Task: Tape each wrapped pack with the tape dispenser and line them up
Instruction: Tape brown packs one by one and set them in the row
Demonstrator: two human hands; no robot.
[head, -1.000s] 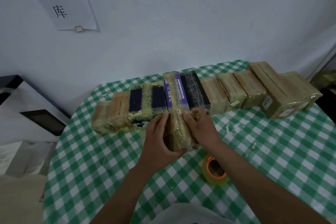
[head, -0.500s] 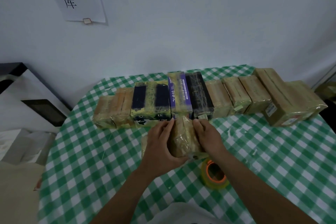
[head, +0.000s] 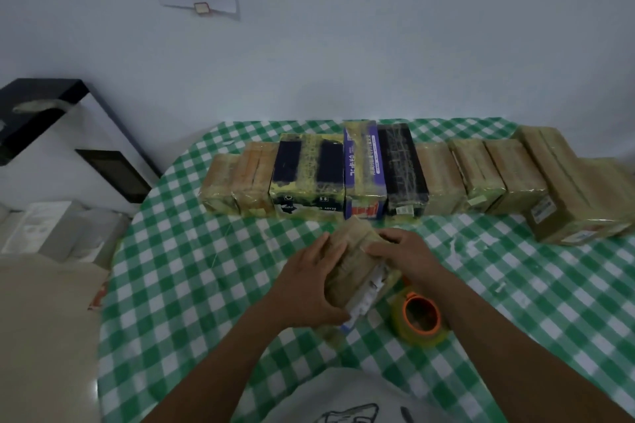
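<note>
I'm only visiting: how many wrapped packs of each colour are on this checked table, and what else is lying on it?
Brown packs in the row: 7
Brown pack in front: 1
Dark blue and yellow pack: 1
Purple pack: 1
Black pack: 1
Tape roll: 1
Total: 12

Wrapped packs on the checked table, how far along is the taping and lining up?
Done: a row of taped packs stands side by side at the far side of the table. In hand: the left hand and right hand grip one brown pack, tilted, before the row; the tape roll lies unheld nearby. Left: finishing this pack and adding it to the row. No other loose pack shows.
</note>
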